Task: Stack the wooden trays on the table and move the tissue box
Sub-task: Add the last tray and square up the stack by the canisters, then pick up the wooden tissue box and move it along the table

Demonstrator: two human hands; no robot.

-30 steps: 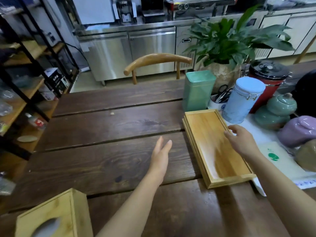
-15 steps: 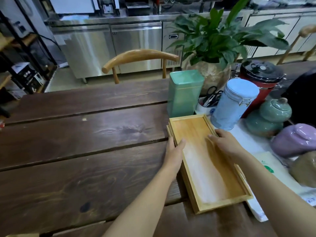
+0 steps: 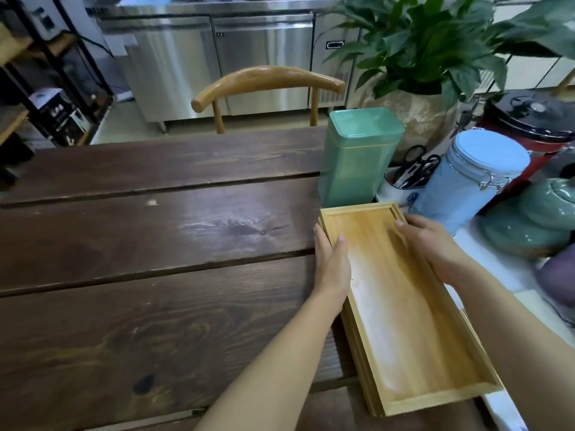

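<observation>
Head view: we are seeing both hands, left hand (image 3: 331, 265) and right hand (image 3: 435, 248), clamping the wooden trays (image 3: 404, 309) stack's long edges just in front of the green tin (image 3: 357, 157); uneven pressing risks sliding the layers askew, tissue box unseen.

The worktop (image 3: 155, 244) was made of broad, dark-stained planks with visible grain and gaps between the boards. A wooden chair (image 3: 267, 80) with a curved backrest stood at its far edge. Behind it ran a row of stainless-steel cabinets (image 3: 217, 60) (their doors reflected a soft, diffuse light), standing on a pale floor (image 3: 130, 119). A black metal shelving unit (image 3: 46, 73) with wooden shelves filled the left side. At the far right were pale cabinet fronts (image 3: 529, 73).
</observation>
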